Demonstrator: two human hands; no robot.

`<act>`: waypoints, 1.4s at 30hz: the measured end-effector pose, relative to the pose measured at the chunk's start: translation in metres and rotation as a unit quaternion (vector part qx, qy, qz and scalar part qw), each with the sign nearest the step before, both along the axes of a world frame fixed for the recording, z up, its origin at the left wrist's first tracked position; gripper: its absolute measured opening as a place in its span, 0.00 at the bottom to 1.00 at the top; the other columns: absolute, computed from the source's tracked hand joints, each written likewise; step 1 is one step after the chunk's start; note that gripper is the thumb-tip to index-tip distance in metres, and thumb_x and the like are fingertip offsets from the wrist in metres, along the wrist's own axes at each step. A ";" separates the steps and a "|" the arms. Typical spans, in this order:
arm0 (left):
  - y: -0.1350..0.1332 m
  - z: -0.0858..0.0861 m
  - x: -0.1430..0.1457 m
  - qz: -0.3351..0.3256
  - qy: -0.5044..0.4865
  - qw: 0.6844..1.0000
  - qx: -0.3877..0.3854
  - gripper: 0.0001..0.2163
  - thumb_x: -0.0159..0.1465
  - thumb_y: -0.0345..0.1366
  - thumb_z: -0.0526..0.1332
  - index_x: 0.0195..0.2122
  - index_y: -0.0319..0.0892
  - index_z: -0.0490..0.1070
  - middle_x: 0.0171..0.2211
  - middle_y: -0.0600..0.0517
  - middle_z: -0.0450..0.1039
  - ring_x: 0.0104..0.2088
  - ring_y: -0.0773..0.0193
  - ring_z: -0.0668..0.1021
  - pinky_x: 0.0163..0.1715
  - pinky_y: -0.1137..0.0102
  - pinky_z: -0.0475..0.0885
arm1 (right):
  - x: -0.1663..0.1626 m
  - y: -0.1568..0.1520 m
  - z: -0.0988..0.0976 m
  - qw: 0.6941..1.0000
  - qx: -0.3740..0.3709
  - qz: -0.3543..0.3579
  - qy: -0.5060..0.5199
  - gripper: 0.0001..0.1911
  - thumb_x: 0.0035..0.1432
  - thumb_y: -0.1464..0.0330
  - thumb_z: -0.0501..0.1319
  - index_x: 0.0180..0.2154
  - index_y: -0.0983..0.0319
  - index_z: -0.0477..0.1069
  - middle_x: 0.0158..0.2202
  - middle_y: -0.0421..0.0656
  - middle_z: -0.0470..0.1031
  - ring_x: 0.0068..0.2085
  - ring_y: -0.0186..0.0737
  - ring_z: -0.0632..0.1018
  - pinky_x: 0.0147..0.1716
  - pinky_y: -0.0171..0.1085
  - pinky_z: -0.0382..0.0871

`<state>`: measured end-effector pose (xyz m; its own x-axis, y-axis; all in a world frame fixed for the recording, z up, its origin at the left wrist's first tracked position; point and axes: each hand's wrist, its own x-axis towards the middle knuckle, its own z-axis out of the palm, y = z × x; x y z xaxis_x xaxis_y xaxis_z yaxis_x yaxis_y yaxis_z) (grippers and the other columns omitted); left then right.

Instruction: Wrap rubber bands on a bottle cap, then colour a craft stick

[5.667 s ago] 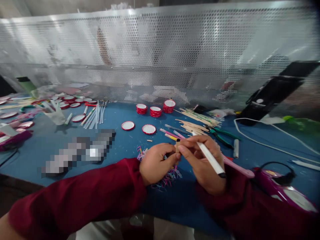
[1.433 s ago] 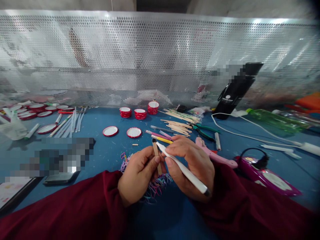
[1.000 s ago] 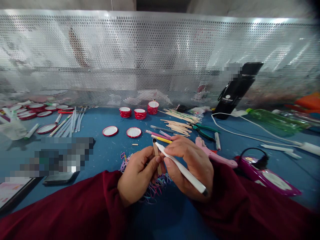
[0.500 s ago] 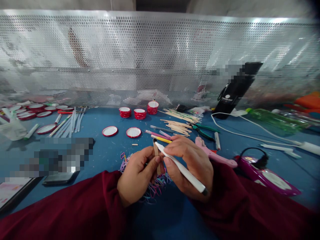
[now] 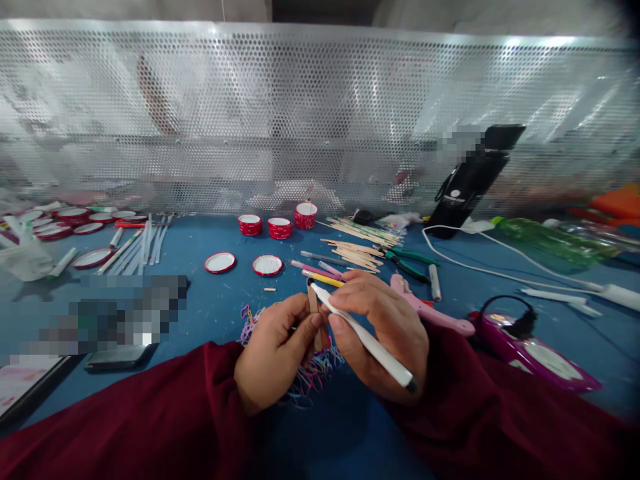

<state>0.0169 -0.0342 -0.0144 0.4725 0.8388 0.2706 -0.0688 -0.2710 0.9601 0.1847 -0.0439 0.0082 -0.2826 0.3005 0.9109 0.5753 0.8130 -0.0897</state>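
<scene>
Between the thumb and fingers of my left hand (image 5: 275,347) stands a flat wooden craft stick (image 5: 313,300), its upper end black. My right hand (image 5: 383,327) pinches a white marker (image 5: 373,343), whose tip meets the dark end of the stick. The marker's dark rear end points down toward me. Below both hands lies a tangled heap of colourful rubber bands (image 5: 313,377), partly covered by my fingers. Just beyond my right fingers rest a yellow pen (image 5: 325,279) and some purple ones.
Red-rimmed lids (image 5: 267,265) and stacked lids (image 5: 280,228) lie ahead. Wooden sticks (image 5: 357,253), pliers (image 5: 407,263), a pink glue gun (image 5: 430,310) and a purple device (image 5: 540,353) are to the right. Clear glue sticks (image 5: 133,253) and a phone (image 5: 120,357) lie left. A perforated metal panel (image 5: 320,120) stands behind.
Almost nothing differs. The stick and the marker tip have shifted very slightly, still touching at the black end.
</scene>
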 end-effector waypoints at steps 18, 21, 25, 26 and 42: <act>0.000 -0.001 0.000 0.007 0.003 1.000 0.003 0.15 0.72 0.46 0.56 0.30 0.42 0.64 0.22 0.58 0.65 0.20 0.71 0.66 0.22 0.74 0.61 | -0.001 -0.003 0.001 1.000 -0.001 -0.024 0.003 0.11 0.57 0.76 0.61 0.41 0.56 0.68 0.32 0.39 0.79 0.37 0.43 0.81 0.49 0.48 0.76; 0.000 -0.001 0.000 0.001 0.000 1.000 -0.004 0.15 0.72 0.45 0.56 0.31 0.42 0.65 0.22 0.57 0.65 0.20 0.71 0.65 0.21 0.74 0.61 | -0.001 -0.004 0.001 0.999 -0.008 -0.037 0.008 0.11 0.58 0.76 0.61 0.41 0.56 0.68 0.32 0.39 0.79 0.37 0.43 0.81 0.49 0.48 0.75; -0.001 0.000 0.000 -0.001 -0.005 1.000 -0.007 0.15 0.72 0.45 0.56 0.31 0.42 0.65 0.23 0.57 0.66 0.20 0.72 0.66 0.21 0.75 0.61 | 0.000 -0.003 0.000 0.999 -0.005 -0.039 0.013 0.10 0.58 0.75 0.61 0.40 0.56 0.68 0.32 0.40 0.79 0.38 0.43 0.81 0.50 0.47 0.75; 0.000 0.000 0.000 -0.001 -0.008 1.000 -0.009 0.15 0.72 0.45 0.56 0.32 0.42 0.65 0.23 0.57 0.66 0.20 0.72 0.66 0.21 0.75 0.61 | 0.000 -0.003 0.000 0.999 -0.004 -0.038 0.013 0.10 0.58 0.75 0.61 0.40 0.56 0.68 0.32 0.40 0.79 0.38 0.43 0.81 0.50 0.47 0.75; 0.000 0.007 0.001 0.021 -0.047 0.996 -0.073 0.17 0.69 0.50 0.59 0.34 0.40 0.71 0.22 0.55 0.70 0.21 0.70 0.71 0.19 0.77 0.66 | 0.002 -0.002 -0.004 0.983 -0.155 -0.013 0.094 0.04 0.66 0.66 0.62 0.43 0.55 0.74 0.38 0.40 0.83 0.39 0.40 0.83 0.44 0.41 0.77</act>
<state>0.0181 -0.0341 -0.0077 0.4144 0.8910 0.1857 -0.1522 -0.1333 0.9793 0.1870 -0.0456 0.0039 -0.1069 0.5777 0.8092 0.5456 0.7145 -0.4380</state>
